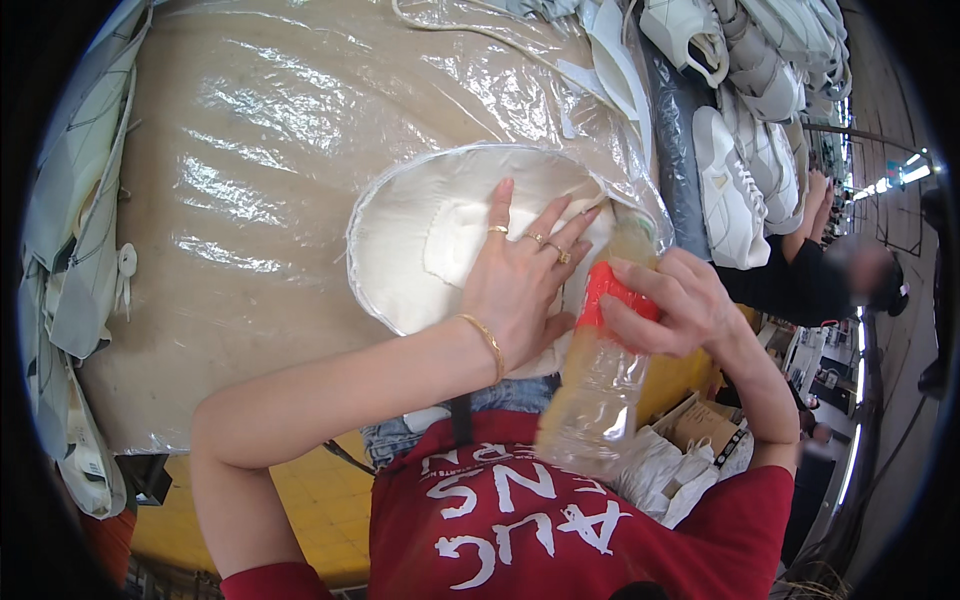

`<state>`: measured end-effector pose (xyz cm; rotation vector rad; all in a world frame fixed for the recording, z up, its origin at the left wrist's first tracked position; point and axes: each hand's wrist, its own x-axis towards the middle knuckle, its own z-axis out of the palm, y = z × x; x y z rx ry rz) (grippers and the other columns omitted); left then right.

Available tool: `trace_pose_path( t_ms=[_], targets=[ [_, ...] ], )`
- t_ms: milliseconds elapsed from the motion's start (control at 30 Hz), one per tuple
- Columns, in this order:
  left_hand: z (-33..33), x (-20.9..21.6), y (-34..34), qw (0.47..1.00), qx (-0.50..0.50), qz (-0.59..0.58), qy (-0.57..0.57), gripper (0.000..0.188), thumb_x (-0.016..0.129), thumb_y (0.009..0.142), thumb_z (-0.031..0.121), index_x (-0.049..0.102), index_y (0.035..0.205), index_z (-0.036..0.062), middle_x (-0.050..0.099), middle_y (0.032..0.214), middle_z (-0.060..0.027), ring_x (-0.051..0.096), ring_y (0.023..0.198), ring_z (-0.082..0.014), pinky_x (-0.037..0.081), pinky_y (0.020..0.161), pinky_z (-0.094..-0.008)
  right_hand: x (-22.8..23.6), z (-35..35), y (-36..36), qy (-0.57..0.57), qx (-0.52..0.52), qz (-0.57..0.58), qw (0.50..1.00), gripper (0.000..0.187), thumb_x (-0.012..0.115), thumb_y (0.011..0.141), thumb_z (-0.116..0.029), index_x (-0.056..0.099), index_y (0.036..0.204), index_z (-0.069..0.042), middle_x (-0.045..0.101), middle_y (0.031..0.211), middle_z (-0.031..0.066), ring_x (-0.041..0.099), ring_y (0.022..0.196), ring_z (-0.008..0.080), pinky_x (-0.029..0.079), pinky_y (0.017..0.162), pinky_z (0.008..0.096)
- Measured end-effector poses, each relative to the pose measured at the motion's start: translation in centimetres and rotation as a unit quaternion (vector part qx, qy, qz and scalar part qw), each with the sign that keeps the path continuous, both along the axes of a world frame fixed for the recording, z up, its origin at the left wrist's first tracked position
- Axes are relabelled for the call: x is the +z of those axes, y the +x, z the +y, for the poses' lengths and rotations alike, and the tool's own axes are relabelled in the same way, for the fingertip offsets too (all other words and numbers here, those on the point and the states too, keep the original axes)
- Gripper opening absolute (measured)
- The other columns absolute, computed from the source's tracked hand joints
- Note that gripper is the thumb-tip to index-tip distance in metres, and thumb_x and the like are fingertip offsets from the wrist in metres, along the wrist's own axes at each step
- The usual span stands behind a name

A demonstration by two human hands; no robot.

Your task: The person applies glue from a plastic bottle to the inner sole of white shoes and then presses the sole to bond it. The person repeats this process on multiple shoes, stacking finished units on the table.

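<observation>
Clearly, the white cloth (400,255) lies under the left hand (515,275), whose fingers spread across it; just right of those fingertips, the right hand (685,305) pinches a clear bottle (600,390) at its red band (601,288), long axis slanting from the cloth's right edge toward the shirt (560,530).

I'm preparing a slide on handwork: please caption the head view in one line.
Left hand spread on a white fabric piece, right hand holding a red-banded clear bottle, at a plastic-covered table.
</observation>
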<state>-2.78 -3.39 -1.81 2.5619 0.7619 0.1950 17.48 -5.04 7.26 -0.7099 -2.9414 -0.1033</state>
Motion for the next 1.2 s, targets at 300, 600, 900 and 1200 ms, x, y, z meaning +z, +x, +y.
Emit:
trace_pose_path(
  t_ms=[300,600,900,1200],
  targets=[
    [0.2,0.6,0.2,0.997,-0.012,0.078,0.015,0.063,0.046,0.091,0.056,0.050,0.141,0.0185,0.027,0.158,-0.0033,0.017,0.148,-0.0210,0.003,0.114,-0.0670,-1.1,4.1,0.5,-0.022,0.044,0.009,0.999,0.040,0.076,0.071,-0.024,0.060,0.107,-0.016,0.060,0.104,0.0060,0.050,0.065,0.0160,0.044,0.055,0.0270],
    [0.1,0.9,1.1,0.990,-0.043,0.133,-0.029,0.065,0.043,0.093,0.057,0.042,0.147,0.0221,0.039,0.151,0.0031,0.021,0.146,-0.0177,-0.003,0.114,-0.0675,1.6,3.0,-2.9,-0.240,-0.328,-0.035,0.913,0.048,0.080,0.071,-0.025,0.055,0.107,-0.003,0.059,0.089,0.0151,0.062,0.077,0.0376,0.051,0.065,0.0421],
    [-1.0,0.7,1.9,0.967,0.032,0.226,0.114,0.070,0.044,0.092,0.059,0.035,0.150,0.0207,0.032,0.156,0.0031,0.019,0.148,-0.0191,-0.002,0.115,-0.0659,1.8,1.2,-3.9,-0.215,-0.365,-0.026,0.905,0.052,0.079,0.071,-0.022,0.059,0.115,-0.004,0.063,0.097,0.0158,0.065,0.080,0.0364,0.052,0.069,0.0413],
    [-1.6,0.4,1.8,0.996,0.052,0.076,-0.002,0.067,0.053,0.088,0.048,0.037,0.148,0.0239,0.037,0.153,-0.0016,0.030,0.143,-0.0249,0.008,0.112,-0.0699,0.7,-1.4,-6.2,-0.333,-0.467,0.087,0.815,0.048,0.076,0.079,-0.027,0.058,0.115,-0.001,0.068,0.085,0.0199,0.065,0.080,0.0421,0.053,0.072,0.0427]
  ],
)
